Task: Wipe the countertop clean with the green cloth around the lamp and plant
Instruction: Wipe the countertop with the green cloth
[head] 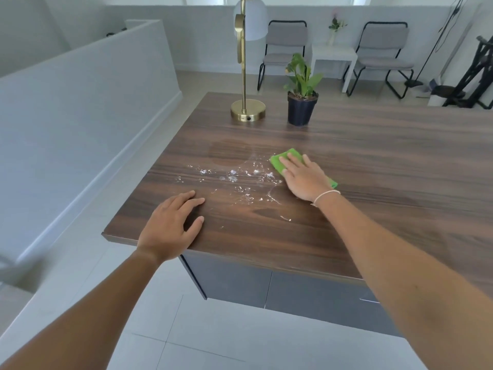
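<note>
The dark wooden countertop [373, 161] carries a patch of white wet splatter [240, 180] near its middle left. My right hand [304, 177] lies flat on the folded green cloth [280, 161], pressing it onto the wood at the splatter's right edge. My left hand [170, 225] rests flat on the near left part of the counter, fingers spread, holding nothing. A brass lamp [247, 110] with a white shade stands at the far left. Just right of it is a green plant in a black pot [302, 108].
The counter's left edge and near edge drop to a tiled floor. A low white wall [80, 102] runs along the left. Beyond the counter stand two grey chairs [285, 46] and a small white table [333, 57]. Dark cabinet doors [293, 289] sit below the counter.
</note>
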{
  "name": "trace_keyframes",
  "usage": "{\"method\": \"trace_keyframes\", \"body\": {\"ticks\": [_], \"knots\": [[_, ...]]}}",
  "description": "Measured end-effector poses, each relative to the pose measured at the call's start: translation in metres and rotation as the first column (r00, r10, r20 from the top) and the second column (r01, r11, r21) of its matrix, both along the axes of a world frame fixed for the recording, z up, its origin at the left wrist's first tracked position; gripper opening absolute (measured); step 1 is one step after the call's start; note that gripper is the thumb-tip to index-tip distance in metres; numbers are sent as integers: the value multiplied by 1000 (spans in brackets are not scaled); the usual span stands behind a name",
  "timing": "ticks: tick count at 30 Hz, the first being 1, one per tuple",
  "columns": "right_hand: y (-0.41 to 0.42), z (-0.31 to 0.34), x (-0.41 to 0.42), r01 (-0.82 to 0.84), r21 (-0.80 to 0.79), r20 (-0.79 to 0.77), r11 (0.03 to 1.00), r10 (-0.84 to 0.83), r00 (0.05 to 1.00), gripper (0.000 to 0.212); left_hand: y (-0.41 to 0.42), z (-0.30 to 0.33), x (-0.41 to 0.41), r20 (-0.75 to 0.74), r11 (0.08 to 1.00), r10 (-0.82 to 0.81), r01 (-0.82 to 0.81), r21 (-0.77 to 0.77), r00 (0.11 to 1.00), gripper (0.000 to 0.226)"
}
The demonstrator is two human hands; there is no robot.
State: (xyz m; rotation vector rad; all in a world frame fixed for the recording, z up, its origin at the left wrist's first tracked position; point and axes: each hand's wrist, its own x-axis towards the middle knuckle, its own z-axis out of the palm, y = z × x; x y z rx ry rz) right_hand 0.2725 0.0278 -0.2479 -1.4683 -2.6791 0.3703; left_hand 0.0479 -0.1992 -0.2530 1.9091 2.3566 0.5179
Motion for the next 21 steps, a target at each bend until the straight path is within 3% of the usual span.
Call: {"method": "trace_keyframes", "body": {"ticks": [3,5,7,10,14,18,21], "knots": [[-56,-12,-7,-300,36,-18,953,300,954,47,-2,0,3,1,1000,1,-1,-24,1000,51],[-66,-16,27,-365,61,-74,929,368,927,46,-3,1,3,7,1000,4,-4,-28,1000,52],[-45,-15,65,-314,65,-81,947,319,944,45,-2,2,2,8,1000,5,-5,-31,1000,52],[16,-8,87,-72,30,-7,997,72,997,46,-2,2,2,7,1000,6,-5,-23,1000,52],[56,0,28,76,39,45,996,-78,996,48,-2,1,1,21,1000,5,-5,-5,1000,51],[20,-3,-47,-142,13,3,990,142,990,48,-1,1,0,21,1000,5,-4,-10,1000,51],[-31,-12,-36,-386,65,-16,920,388,922,47,-2,1,1,28,1000,7,-7,-21,1000,51]]}}
